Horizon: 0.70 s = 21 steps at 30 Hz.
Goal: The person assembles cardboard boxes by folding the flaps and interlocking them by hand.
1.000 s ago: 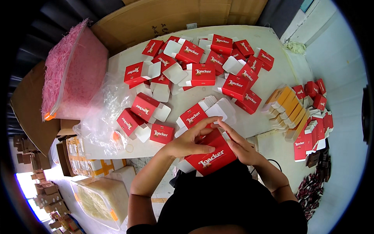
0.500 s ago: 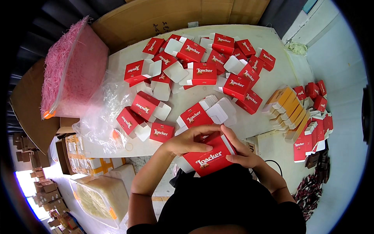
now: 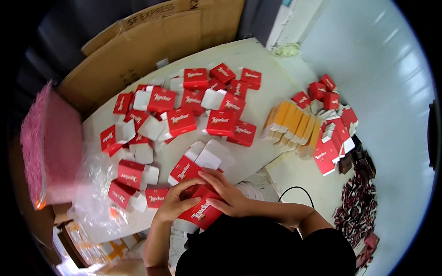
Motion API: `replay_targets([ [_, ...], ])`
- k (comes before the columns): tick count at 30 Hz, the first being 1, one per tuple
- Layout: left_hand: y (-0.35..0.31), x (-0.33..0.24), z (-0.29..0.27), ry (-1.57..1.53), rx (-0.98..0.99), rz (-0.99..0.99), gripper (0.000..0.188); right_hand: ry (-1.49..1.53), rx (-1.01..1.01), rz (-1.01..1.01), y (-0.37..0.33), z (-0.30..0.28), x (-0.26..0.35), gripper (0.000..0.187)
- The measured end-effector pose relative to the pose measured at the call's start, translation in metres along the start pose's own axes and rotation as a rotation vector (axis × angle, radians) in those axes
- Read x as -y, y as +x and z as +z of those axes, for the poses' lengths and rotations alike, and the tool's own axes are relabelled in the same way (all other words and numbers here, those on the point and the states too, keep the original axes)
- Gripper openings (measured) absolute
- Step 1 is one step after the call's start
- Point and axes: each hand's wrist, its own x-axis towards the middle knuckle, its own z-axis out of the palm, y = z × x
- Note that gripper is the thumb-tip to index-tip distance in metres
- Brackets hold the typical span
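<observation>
Red carton [image 3: 202, 212] with white lettering, held tilted at the near edge of the pale surface [image 3: 258, 158], just above the dark-clad torso. Left hand [image 3: 174, 202] clamped on its left side, fingers curled over the upper corner; right hand [image 3: 225, 195] pressed flat across its top, fingers spread toward the left hand, the two almost meeting over the carton. Just beyond the fingertips, another red carton with open white flaps [image 3: 195, 163], flaps pointing away. To the left, three more red cartons [image 3: 133, 184] with white flaps open, lying near a crumpled sheet of clear plastic [image 3: 94, 193] at the surface's left edge. Farther back, a dense scatter of red cartons [image 3: 193, 106], some shut, some showing white insides, overlapping across the middle of the surface. To the right, a row of yellow-orange packets [image 3: 292, 126] standing side by side, and beyond it a heap of red cartons [image 3: 331, 119] on a lower pale top. Black cable [image 3: 297, 191] looping just past the right forearm. Dark small wrappers [image 3: 359, 207] piled at far right. Pink bagged bundle [image 3: 46, 142] at far left, large brown cardboard sheets [image 3: 138, 46] propped behind.
</observation>
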Motion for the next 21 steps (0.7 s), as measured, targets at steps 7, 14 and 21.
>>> replay_targets([
  [7,0.023,-0.002,0.004,0.006,-0.05,0.076,0.049,0.489,0.039,0.401,0.005,-0.02,-0.014,0.067],
  [14,0.036,0.023,-0.028,0.032,-0.408,0.142,0.044,0.994,-0.661,0.245,-0.035,-0.13,-0.084,0.044],
  [21,0.05,0.111,-0.061,0.483,-0.53,0.103,0.047,0.838,-1.505,0.383,-0.065,-0.209,-0.138,0.037],
])
